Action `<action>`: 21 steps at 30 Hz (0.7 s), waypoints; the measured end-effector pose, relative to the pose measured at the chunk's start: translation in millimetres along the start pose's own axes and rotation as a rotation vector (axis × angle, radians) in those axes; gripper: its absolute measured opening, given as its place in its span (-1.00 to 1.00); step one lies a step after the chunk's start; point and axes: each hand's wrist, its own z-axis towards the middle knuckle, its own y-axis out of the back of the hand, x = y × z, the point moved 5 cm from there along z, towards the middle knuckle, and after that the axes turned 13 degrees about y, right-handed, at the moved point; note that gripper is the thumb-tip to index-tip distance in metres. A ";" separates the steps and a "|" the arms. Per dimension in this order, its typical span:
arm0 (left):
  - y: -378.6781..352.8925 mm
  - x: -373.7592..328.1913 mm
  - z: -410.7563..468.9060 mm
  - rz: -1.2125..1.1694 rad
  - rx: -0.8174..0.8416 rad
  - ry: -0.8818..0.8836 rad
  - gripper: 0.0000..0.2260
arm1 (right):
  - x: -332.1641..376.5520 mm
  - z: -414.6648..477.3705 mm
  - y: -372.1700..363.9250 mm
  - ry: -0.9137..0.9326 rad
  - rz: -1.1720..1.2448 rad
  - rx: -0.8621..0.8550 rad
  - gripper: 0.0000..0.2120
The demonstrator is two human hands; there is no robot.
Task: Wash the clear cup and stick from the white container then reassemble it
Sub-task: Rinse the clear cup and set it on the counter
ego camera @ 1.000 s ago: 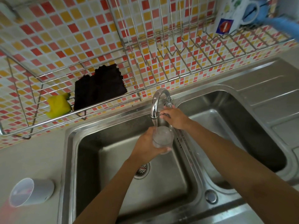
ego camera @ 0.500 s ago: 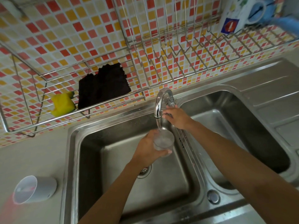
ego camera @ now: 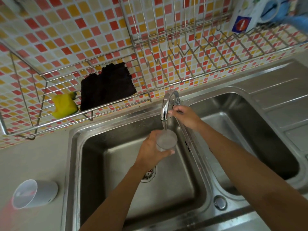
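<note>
My left hand grips the clear cup upright under the chrome tap spout, over the left sink basin. A stream of water runs from the spout into the cup. My right hand is closed on the tap handle just right of the spout. The white container lies on its side on the counter at the lower left, its open mouth toward me. I cannot see the stick.
A wire rack hangs on the tiled wall above the sink, holding a yellow sponge, a dark cloth and a mug at the far right. The right basin lies beside my right arm.
Both hands keep their grips, and the cup stays under the spout. Only the camera has shifted slightly.
</note>
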 end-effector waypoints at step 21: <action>3.8 7.3 -3.8 -0.203 -0.058 -0.001 -0.35 | 4.3 -2.8 1.1 -0.178 0.638 -0.378 -0.81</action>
